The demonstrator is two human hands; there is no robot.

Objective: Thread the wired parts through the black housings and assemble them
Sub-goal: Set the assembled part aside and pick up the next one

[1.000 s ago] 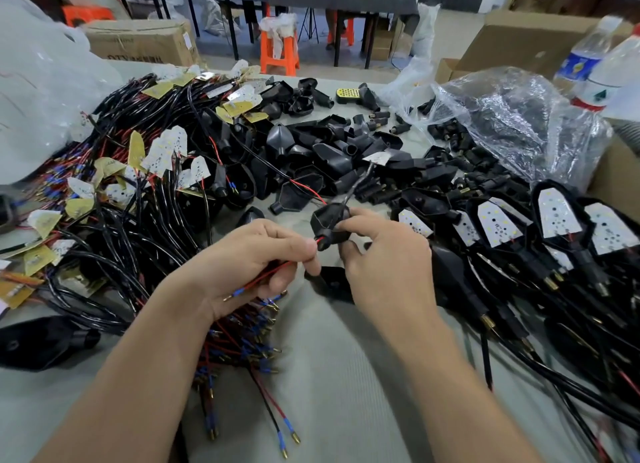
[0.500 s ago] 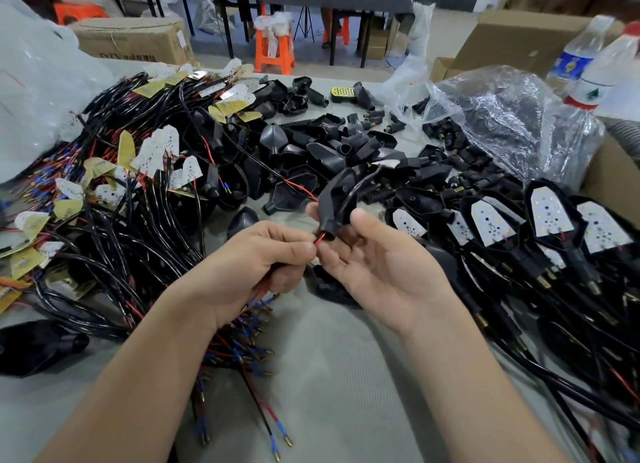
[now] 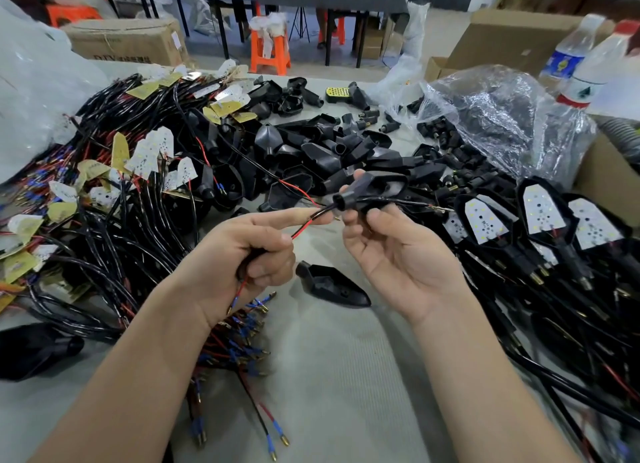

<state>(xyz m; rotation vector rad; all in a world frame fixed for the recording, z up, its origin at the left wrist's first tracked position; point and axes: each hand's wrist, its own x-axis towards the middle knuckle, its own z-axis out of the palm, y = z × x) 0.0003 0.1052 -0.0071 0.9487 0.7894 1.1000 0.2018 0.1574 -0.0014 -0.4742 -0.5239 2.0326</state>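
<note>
Centre frame, our left hand (image 3: pixel 252 254) grips the red-and-black wire (image 3: pixel 304 224), and our right hand (image 3: pixel 398 254) pinches the black housing (image 3: pixel 367 190) at its neck. A hard tug could jam the wire or pop the housing loose.

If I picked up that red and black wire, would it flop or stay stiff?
Probably floppy: the wire dangles below the left hand and bends toward the black housing. Likely light, being so thin.
</note>
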